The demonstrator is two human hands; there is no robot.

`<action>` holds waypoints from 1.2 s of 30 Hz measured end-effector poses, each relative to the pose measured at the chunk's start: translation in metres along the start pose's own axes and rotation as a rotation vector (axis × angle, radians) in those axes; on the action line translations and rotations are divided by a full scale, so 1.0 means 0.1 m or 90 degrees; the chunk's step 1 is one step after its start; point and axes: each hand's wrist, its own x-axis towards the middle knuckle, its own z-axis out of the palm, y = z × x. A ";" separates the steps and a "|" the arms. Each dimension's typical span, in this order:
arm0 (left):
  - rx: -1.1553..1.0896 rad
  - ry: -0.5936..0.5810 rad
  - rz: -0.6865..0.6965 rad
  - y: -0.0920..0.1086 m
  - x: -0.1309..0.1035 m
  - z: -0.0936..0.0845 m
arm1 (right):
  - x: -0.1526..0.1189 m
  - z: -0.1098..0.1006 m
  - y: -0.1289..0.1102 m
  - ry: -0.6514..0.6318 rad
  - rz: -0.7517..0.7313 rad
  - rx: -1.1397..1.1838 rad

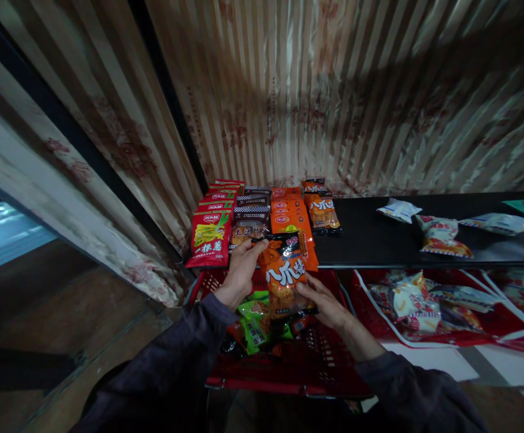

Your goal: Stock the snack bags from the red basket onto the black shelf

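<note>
An orange and black snack bag (284, 279) with large white characters is held up between my two hands, above a red basket (284, 385). My left hand (244, 264) pinches its upper left corner. Along its lower right edge, my right hand (322, 297) grips the bag with the thumb on the front. Inside the basket lie a green snack bag (253, 325) and some darker packets, partly hidden by the held bag. Behind it on the black shelf (374, 240), a similar orange and black bag (324, 213) rests in a short row.
Rows of red bags (210, 234), dark brown bags (249, 222) and orange bags (289, 213) overlap at the shelf's left end. Loose white bags (442, 234) lie farther right. A second red basket (365, 307) holds several bags. A pleated curtain (262, 90) hangs behind.
</note>
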 end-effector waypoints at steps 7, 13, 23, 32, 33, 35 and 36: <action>0.024 0.006 0.014 0.07 0.02 0.14 | -0.01 0.00 -0.12 0.066 -0.010 0.011; 0.098 -0.008 -0.022 0.15 -0.01 0.21 | 0.00 -0.09 -0.13 0.108 -0.032 0.023; 0.213 -0.096 0.115 -0.16 -0.38 0.06 | -0.01 -0.18 -0.27 0.156 -0.074 0.075; 0.399 -0.106 0.305 -0.38 -0.73 0.04 | 0.00 -0.07 -0.20 0.133 -0.093 0.050; 0.398 -0.098 0.295 -0.40 -0.75 0.04 | -0.01 -0.06 -0.18 0.126 -0.091 0.043; 0.379 -0.076 0.259 -0.43 -0.78 0.03 | -0.03 -0.06 -0.13 0.107 -0.083 0.028; 0.364 -0.066 0.240 -0.43 -0.79 0.02 | -0.04 -0.05 -0.12 0.097 -0.076 0.020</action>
